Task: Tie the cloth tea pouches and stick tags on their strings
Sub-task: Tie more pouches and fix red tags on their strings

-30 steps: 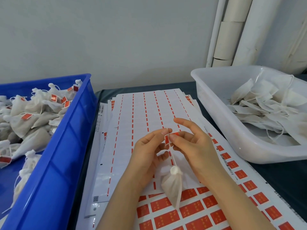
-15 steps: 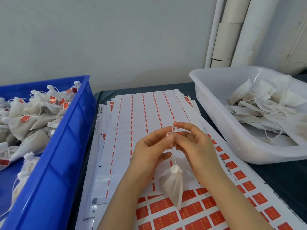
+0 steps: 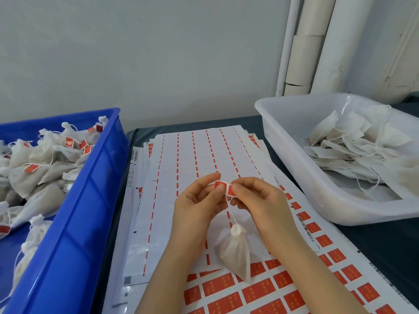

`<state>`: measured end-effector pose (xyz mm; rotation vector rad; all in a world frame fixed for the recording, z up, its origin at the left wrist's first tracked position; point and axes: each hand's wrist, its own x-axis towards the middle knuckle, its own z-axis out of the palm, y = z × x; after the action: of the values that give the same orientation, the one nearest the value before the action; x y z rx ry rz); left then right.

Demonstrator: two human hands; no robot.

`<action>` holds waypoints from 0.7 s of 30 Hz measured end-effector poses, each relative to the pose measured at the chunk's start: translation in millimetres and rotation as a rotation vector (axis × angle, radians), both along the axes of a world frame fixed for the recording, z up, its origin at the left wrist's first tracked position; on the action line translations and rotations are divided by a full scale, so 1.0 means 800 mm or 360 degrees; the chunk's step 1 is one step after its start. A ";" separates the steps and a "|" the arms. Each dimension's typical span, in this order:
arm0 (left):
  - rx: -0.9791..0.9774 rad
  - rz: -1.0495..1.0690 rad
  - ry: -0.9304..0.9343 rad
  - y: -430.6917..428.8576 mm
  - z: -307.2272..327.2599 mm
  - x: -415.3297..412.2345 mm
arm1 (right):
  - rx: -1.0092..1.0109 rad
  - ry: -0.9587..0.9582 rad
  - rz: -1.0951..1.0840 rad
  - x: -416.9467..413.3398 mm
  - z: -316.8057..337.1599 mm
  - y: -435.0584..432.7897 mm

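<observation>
Just below the centre of the frame a tied cloth tea pouch is hanging by its string. Its long axis is running nearly top to bottom of the picture, gathered neck pointing up towards the fingers, tapered bottom corner pointing down and slightly right, over the sticker sheets. The pouch is looking off-white, thin and faintly see-through, bulging in the middle, with a small white tuft at the neck. At the string's upper end the left hand and right hand are meeting at frame centre, each pinching the folded red tag between thumb and forefinger. Tagged pouches are lying in the blue crate at left; flat pouches are filling the white tub at upper right
</observation>
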<state>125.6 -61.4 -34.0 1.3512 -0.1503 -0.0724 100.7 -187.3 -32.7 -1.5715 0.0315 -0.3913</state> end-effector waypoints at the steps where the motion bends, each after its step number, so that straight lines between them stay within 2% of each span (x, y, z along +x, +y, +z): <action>1: 0.0003 -0.0002 -0.0001 0.000 0.000 0.000 | -0.0008 -0.0006 0.0009 0.000 0.000 0.000; 6: -0.0025 0.0071 0.0035 -0.002 0.000 0.000 | -0.0072 -0.0041 0.0032 0.000 0.000 0.000; 14: 0.0006 -0.0048 0.0084 0.000 -0.002 -0.002 | -0.0231 -0.0165 0.0073 -0.004 0.004 0.005; 21: -0.0131 -0.0145 0.0154 0.003 0.004 -0.004 | -0.0447 -0.0244 -0.0016 -0.004 0.002 0.004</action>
<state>122.8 -59.2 -30.6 1.2560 -0.1319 -0.2061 97.3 -183.8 -30.9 -1.8132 -0.1391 -0.5415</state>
